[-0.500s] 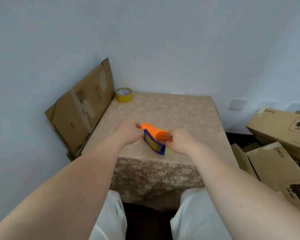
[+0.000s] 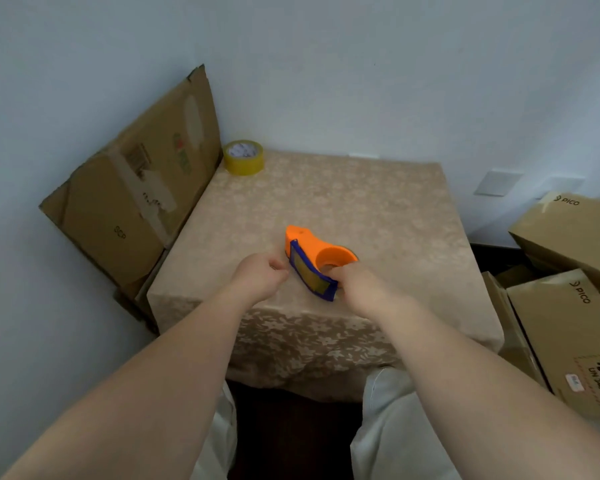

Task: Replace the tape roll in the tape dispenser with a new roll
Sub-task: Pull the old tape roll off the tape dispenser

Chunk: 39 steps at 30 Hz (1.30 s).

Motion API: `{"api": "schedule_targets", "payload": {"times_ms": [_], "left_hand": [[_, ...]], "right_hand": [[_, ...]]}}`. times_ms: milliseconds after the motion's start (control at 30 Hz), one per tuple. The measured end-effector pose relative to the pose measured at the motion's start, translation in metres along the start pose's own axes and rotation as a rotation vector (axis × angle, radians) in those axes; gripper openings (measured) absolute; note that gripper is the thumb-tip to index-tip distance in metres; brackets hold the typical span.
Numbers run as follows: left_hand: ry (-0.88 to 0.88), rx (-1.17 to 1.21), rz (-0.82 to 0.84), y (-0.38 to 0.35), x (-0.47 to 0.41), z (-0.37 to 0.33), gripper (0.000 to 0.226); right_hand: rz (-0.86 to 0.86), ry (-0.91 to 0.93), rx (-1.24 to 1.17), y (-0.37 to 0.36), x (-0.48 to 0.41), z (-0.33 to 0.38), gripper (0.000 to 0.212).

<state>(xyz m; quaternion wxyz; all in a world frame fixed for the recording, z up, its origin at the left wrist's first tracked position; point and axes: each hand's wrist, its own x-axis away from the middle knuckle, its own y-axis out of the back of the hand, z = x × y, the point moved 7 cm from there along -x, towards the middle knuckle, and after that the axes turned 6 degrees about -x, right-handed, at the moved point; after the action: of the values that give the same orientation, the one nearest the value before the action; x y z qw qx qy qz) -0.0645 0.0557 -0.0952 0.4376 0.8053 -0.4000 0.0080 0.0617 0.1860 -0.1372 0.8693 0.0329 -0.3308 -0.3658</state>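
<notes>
While the orange tape dispenser [image 2: 317, 256] lies on its side near the front middle of the cloth-covered table [image 2: 388, 209], the right hand [image 2: 355, 284] is closed on its near end, fingers curled around the rounded roll housing where it meets the blue side plate [image 2: 310, 271] — what the fingertips grip inside the hub is hidden. The left hand [image 2: 260, 280] sits just beside the blue plate, loosely curled with thumb and forefinger narrowed together; I cannot tell whether it pinches anything or touches the dispenser at all. A yellowish strip shows behind the blue plate, so the old roll seems to be seated in place, which suggests the job is at its first step: opening or steadying the dispenser to get the spent roll out. The new yellow tape roll [image 2: 244, 157] stands at the far left corner of the table, well apart from both hands, next to a flattened cardboard sheet [image 2: 136, 188] leaning on the wall. Next, one hand probably needs to brace the orange body while the other works the old roll off its hub — then a reach to the far corner
</notes>
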Motion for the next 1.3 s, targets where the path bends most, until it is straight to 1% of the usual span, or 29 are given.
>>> {"api": "schedule_targets", "payload": {"times_ms": [33, 100, 133, 200, 233, 300, 400, 500, 567, 667, 767, 833, 900, 933, 967, 1033, 1100, 1167, 1233, 1300], "left_hand": [[0.026, 0.039, 0.005, -0.002, -0.001, 0.002, 0.021], [0.066, 0.130, 0.027, -0.006, -0.001, 0.004, 0.023], [0.081, 0.173, 0.049, -0.008, 0.000, 0.004, 0.024], [0.104, 0.231, 0.110, -0.014, 0.004, 0.000, 0.027], [0.112, 0.251, 0.140, -0.016, 0.006, -0.003, 0.029], [0.112, 0.298, 0.182, -0.019, 0.010, -0.010, 0.030], [0.077, 0.394, 0.218, -0.018, 0.019, -0.027, 0.022], [0.011, 0.520, 0.235, -0.015, 0.025, -0.042, 0.026], [-0.061, 0.585, 0.235, -0.012, 0.031, -0.054, 0.026], [-0.157, 0.622, 0.145, -0.003, 0.040, -0.068, 0.016], [-0.184, 0.652, 0.064, 0.005, 0.045, -0.074, 0.020], [-0.210, 0.624, 0.043, 0.009, 0.048, -0.075, 0.022], [-0.247, 0.562, 0.003, 0.013, 0.051, -0.075, 0.022], [-0.271, 0.514, -0.024, 0.015, 0.052, -0.075, 0.023], [-0.300, 0.454, -0.056, 0.017, 0.053, -0.075, 0.022], [-0.369, 0.316, -0.121, 0.020, 0.056, -0.077, 0.023], [-0.433, 0.188, -0.160, 0.022, 0.059, -0.080, 0.025], [-0.486, 0.075, -0.188, 0.023, 0.063, -0.083, 0.026], [-0.544, -0.010, -0.213, 0.023, 0.067, -0.087, 0.027], [-0.590, -0.080, -0.232, 0.024, 0.072, -0.090, 0.028]], "right_hand": [[0.025, 0.043, 0.027, 0.000, 0.001, 0.004, 0.048], [0.073, 0.233, 0.221, 0.000, 0.007, 0.018, 0.032], [0.066, 0.328, 0.250, 0.004, 0.010, 0.025, 0.028], [0.033, 0.446, 0.358, 0.010, 0.018, 0.035, 0.026], [0.026, 0.463, 0.360, 0.013, 0.020, 0.036, 0.027], [0.042, 0.433, 0.184, 0.016, 0.028, 0.040, 0.027], [0.064, 0.327, -0.122, 0.020, 0.039, 0.044, 0.027], [0.078, 0.242, -0.338, 0.020, 0.048, 0.045, 0.024], [0.122, 0.216, -0.488, 0.018, 0.053, 0.045, 0.021], [0.212, 0.183, -0.717, 0.012, 0.061, 0.047, 0.020], [0.273, 0.175, -0.850, 0.005, 0.071, 0.052, 0.026], [0.264, 0.180, -0.832, 0.004, 0.075, 0.053, 0.023], [0.227, 0.163, -0.780, 0.006, 0.079, 0.053, 0.015], [0.199, 0.143, -0.753, 0.008, 0.080, 0.052, 0.014], [0.164, 0.121, -0.727, 0.011, 0.082, 0.051, 0.019], [0.108, 0.070, -0.696, 0.018, 0.084, 0.048, 0.035], [0.103, 0.024, -0.698, 0.022, 0.085, 0.046, 0.052], [0.125, -0.001, -0.729, 0.023, 0.087, 0.045, 0.063], [0.142, -0.016, -0.786, 0.023, 0.089, 0.045, 0.067], [0.144, -0.027, -0.851, 0.024, 0.090, 0.045, 0.067]]}}
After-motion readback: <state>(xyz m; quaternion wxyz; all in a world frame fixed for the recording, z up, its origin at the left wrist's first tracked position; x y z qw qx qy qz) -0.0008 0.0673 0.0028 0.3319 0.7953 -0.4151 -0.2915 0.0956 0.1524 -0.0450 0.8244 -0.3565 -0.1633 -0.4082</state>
